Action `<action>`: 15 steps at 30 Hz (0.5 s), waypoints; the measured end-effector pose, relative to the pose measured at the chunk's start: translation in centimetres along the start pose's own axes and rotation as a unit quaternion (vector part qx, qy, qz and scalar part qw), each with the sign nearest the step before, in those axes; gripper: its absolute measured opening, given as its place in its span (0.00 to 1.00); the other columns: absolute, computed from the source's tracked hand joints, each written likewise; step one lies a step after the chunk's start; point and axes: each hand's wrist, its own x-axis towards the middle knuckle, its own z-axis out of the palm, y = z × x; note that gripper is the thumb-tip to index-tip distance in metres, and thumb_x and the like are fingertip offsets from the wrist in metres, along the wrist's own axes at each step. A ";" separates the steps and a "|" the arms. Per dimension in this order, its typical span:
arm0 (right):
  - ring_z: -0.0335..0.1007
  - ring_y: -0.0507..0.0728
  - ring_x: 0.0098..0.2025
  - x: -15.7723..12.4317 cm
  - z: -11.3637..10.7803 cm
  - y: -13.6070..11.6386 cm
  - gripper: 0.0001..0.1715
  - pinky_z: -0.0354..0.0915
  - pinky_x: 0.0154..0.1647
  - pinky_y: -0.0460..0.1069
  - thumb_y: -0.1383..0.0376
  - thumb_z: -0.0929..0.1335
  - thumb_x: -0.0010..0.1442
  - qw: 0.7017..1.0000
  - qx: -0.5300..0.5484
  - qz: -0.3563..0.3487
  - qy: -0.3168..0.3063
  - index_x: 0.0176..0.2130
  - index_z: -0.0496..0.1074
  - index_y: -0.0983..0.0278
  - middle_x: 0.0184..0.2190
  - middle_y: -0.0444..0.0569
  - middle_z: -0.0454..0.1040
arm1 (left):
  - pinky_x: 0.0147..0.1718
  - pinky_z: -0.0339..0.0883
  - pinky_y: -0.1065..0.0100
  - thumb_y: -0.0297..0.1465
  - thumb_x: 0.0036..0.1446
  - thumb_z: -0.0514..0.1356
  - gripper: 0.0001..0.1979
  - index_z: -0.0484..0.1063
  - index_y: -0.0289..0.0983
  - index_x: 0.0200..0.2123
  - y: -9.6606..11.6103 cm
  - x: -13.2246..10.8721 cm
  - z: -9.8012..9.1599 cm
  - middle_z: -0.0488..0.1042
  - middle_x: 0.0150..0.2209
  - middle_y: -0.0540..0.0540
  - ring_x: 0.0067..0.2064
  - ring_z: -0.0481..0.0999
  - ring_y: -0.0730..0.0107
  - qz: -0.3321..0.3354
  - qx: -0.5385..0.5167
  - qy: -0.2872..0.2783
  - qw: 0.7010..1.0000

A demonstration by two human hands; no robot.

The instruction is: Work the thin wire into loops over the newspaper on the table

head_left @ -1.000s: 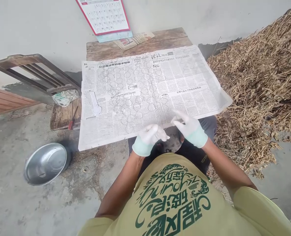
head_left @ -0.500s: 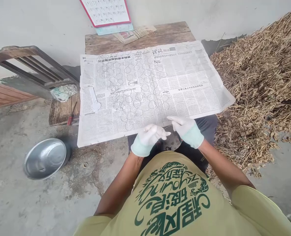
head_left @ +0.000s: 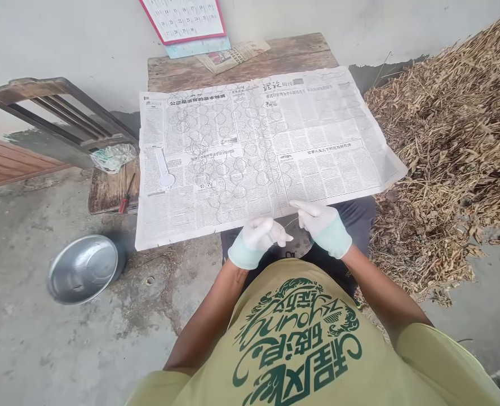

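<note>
A large newspaper (head_left: 326, 146) covers a small wooden table (head_left: 250, 65). Many thin wire rings (head_left: 228, 152) lie linked in a mesh across its left and middle. My left hand (head_left: 256, 239), in a white glove, is closed in a pinch at the near edge of the paper. My right hand (head_left: 323, 225), also gloved, is closed with its index finger stretched toward the left hand. A thin wire (head_left: 290, 221) runs between the two hands; both pinch it. A white flat tool (head_left: 165, 172) lies on the paper's left side.
A metal bowl (head_left: 83, 269) sits on the concrete floor at left. A wooden frame (head_left: 59, 115) leans on the wall. A red-handled tool (head_left: 125, 197) lies on a board. A heap of dry stalks (head_left: 452, 135) fills the right. A calendar (head_left: 184, 22) hangs above.
My hands have drawn slightly closer to my body and nearer together, still at the paper's near edge. The camera view shifted a little; the rings and bowl stay put.
</note>
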 end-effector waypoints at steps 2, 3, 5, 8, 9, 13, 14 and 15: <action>0.74 0.52 0.31 -0.1 -0.2 -0.1 0.23 0.73 0.45 0.50 0.66 0.63 0.69 1.000 -0.013 -0.010 -0.002 0.52 0.84 0.59 0.26 0.42 0.79 | 0.46 0.81 0.55 0.49 0.62 0.68 0.25 0.81 0.35 0.22 -0.1 -0.1 0.1 0.80 0.23 0.43 0.30 0.81 0.63 0.008 0.005 0.009 1.000; 0.74 0.52 0.31 -0.1 -0.3 -0.2 0.23 0.73 0.45 0.50 0.66 0.63 0.69 1.000 -0.020 -0.014 -0.003 0.51 0.85 0.59 0.26 0.42 0.79 | 0.46 0.82 0.56 0.49 0.62 0.68 0.25 0.81 0.36 0.22 -0.2 -0.1 0.1 0.80 0.23 0.43 0.31 0.82 0.63 0.008 0.012 0.011 1.000; 0.74 0.52 0.32 -0.1 -0.4 -0.2 0.22 0.73 0.45 0.49 0.66 0.63 0.69 0.999 -0.034 -0.024 -0.003 0.51 0.85 0.59 0.27 0.42 0.79 | 0.44 0.81 0.57 0.48 0.62 0.68 0.24 0.82 0.36 0.23 -0.4 -0.1 0.1 0.80 0.23 0.43 0.31 0.82 0.63 0.006 0.023 0.016 1.000; 0.75 0.52 0.33 -0.2 -0.6 -0.3 0.22 0.73 0.46 0.49 0.67 0.63 0.70 0.998 -0.050 -0.040 -0.002 0.51 0.85 0.59 0.27 0.42 0.80 | 0.43 0.81 0.58 0.48 0.62 0.68 0.24 0.82 0.36 0.22 -0.7 -0.1 0.1 0.80 0.22 0.44 0.29 0.80 0.66 0.006 0.028 0.028 0.999; 0.75 0.52 0.33 -0.2 -0.7 -0.3 0.22 0.73 0.46 0.49 0.67 0.63 0.70 0.998 -0.052 -0.041 -0.005 0.51 0.85 0.59 0.27 0.42 0.80 | 0.43 0.81 0.59 0.49 0.62 0.68 0.24 0.82 0.36 0.22 -0.8 -0.1 0.1 0.79 0.22 0.44 0.29 0.80 0.66 0.008 0.026 0.032 0.999; 0.75 0.52 0.31 -0.2 -1.0 -0.5 0.22 0.73 0.41 0.48 0.66 0.63 0.71 0.998 -0.048 -0.021 -0.016 0.53 0.84 0.59 0.28 0.43 0.80 | 0.43 0.81 0.59 0.50 0.61 0.69 0.26 0.80 0.36 0.21 -1.1 0.1 0.0 0.78 0.22 0.45 0.28 0.79 0.67 0.001 0.009 0.044 0.999; 0.75 0.52 0.31 -0.2 -1.2 -0.5 0.22 0.73 0.39 0.48 0.66 0.64 0.71 0.999 -0.046 -0.014 -0.023 0.54 0.84 0.59 0.28 0.43 0.80 | 0.43 0.81 0.59 0.51 0.61 0.68 0.26 0.81 0.36 0.22 -1.1 0.1 0.0 0.78 0.22 0.45 0.28 0.79 0.67 -0.007 0.008 0.048 0.999; 0.74 0.51 0.30 -0.1 -1.3 -0.6 0.22 0.73 0.39 0.48 0.65 0.64 0.71 0.998 -0.045 -0.008 -0.030 0.55 0.83 0.59 0.28 0.42 0.80 | 0.43 0.81 0.59 0.52 0.62 0.67 0.27 0.81 0.36 0.22 -1.1 0.1 -0.2 0.78 0.22 0.44 0.28 0.79 0.66 -0.016 0.008 0.053 0.998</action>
